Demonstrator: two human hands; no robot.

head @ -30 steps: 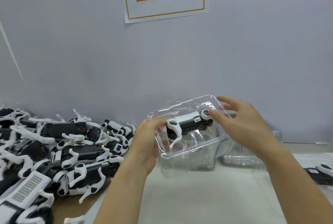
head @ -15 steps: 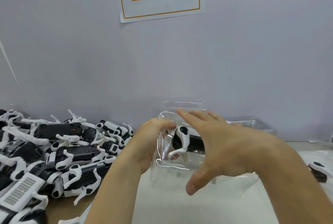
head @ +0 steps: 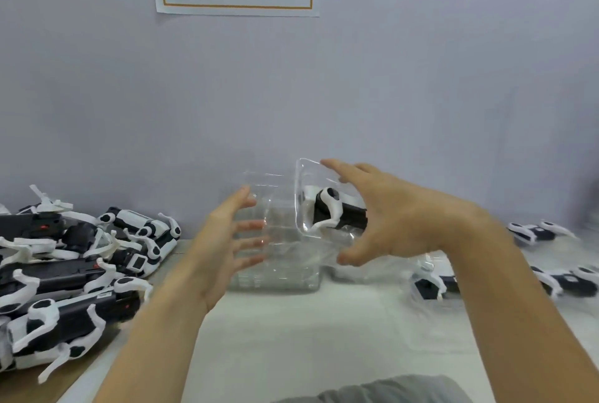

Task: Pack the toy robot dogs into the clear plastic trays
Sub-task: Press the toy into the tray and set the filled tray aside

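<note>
Left hand (head: 223, 240) has let go, fingers spread; right hand (head: 398, 217) now grips loaded tray (head: 306, 195) alone, carried toward 3 o'clock above the stack (head: 275, 260).

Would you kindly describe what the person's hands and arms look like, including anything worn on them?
Both the left hand and the right hand are bare: no gloves, rings or watch show. Both forearms are uncovered, with no sleeves in view. A bit of grey clothing shows at the bottom edge.

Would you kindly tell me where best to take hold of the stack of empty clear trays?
Probably grip the stack of empty trays by its two opposite side walls, coming from the left: the open left hand faces that wall, and thin clear walls likely flex less squeezed together.
</note>
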